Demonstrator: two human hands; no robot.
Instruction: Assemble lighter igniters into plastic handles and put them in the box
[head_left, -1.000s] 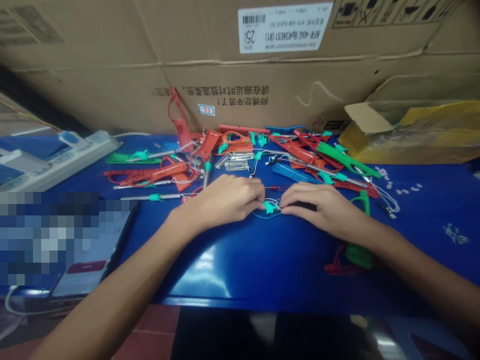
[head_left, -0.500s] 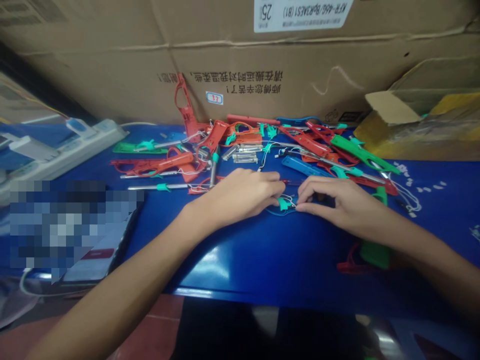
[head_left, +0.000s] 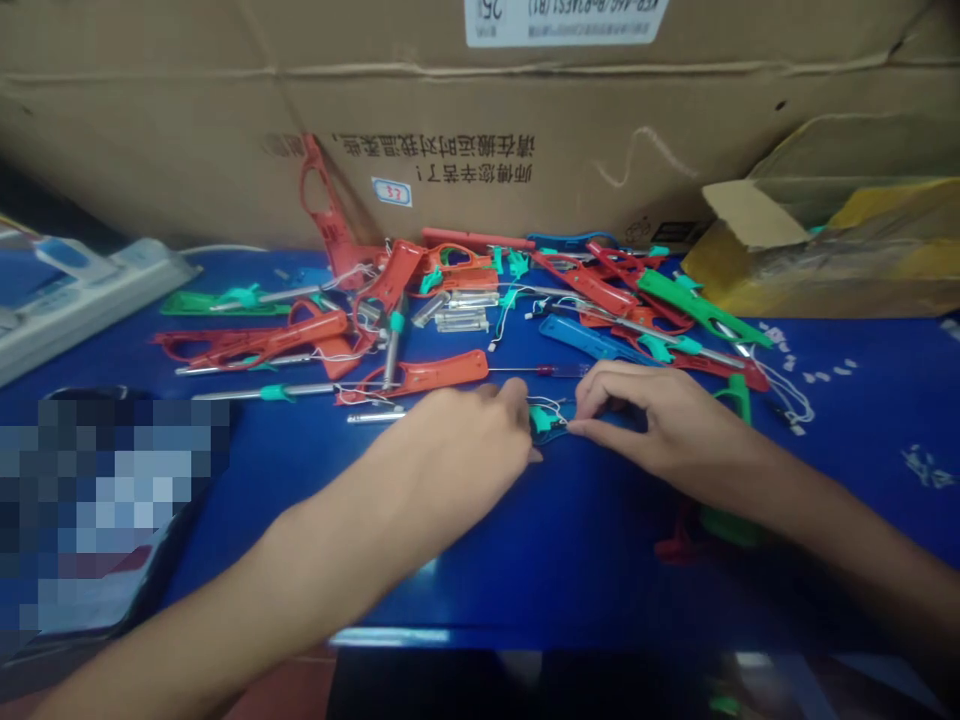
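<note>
My left hand (head_left: 469,440) is closed around a blue lighter shell (head_left: 559,436) low over the blue table. A green trigger (head_left: 541,420) sits in the shell, with thin white wires (head_left: 553,403) looping above it. From under the left hand a silver metal tube (head_left: 373,416) sticks out to the left. My right hand (head_left: 641,400) is closed in a pinch at the shell's right end, thumb and forefinger on the wire ends and a small dark piece. The fingertips hide part of it. Just behind lies a screwdriver (head_left: 559,371) with a clear red handle.
Red lighter shells (head_left: 442,373), a blue shell (head_left: 589,338), green shells (head_left: 697,300) and metal tubes are piled behind my hands. Clear fuel tanks (head_left: 461,320) lie among them. A large cardboard box (head_left: 225,160) stands behind; a power strip (head_left: 97,290) lies left. White bits (head_left: 817,375) are scattered right.
The camera view has shifted, so the pile sits further left. My left hand has rolled and moved nearer, uncovering a red shell and the metal tube. The right hand keeps its pinch.
</note>
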